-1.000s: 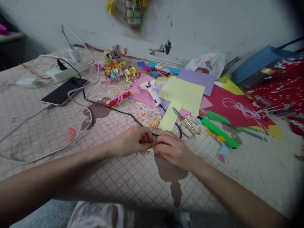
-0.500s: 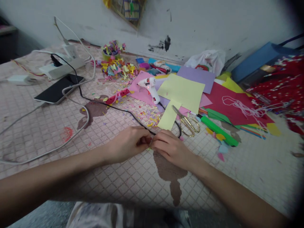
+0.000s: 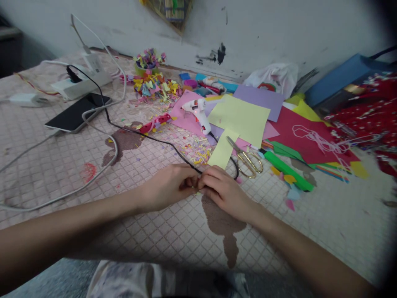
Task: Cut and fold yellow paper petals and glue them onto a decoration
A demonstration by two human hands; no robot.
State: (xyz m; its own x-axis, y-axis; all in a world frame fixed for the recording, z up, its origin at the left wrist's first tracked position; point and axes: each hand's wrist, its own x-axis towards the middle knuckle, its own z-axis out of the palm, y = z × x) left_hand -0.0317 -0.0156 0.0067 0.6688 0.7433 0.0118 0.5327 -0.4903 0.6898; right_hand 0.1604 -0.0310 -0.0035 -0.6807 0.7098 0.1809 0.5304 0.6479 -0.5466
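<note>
My left hand (image 3: pixel 173 186) and my right hand (image 3: pixel 223 188) meet fingertip to fingertip above the cloth. Both are closed in a pinch, and whatever sits between the fingers is too small and hidden to name; a speck of yellow-green shows under them. Just beyond the fingers passes a black cord (image 3: pixel 182 156), which leads round to a white glue gun (image 3: pixel 201 116) lying on coloured paper. A narrow pale yellow paper strip (image 3: pixel 223 150) lies past my right hand. Beside it are scissors with gold handles (image 3: pixel 248 160).
A green box cutter (image 3: pixel 288 170) and coloured paper sheets (image 3: pixel 242 118) lie to the right. Paper scraps (image 3: pixel 155 87) are heaped near the wall. On the left lie a tablet (image 3: pixel 79 112), a power strip (image 3: pixel 81 85) and a looping white cable (image 3: pixel 115 155).
The hands hold nearly the same pose, fingertips together, with only slight finger movement. The whole view has shifted a little.
</note>
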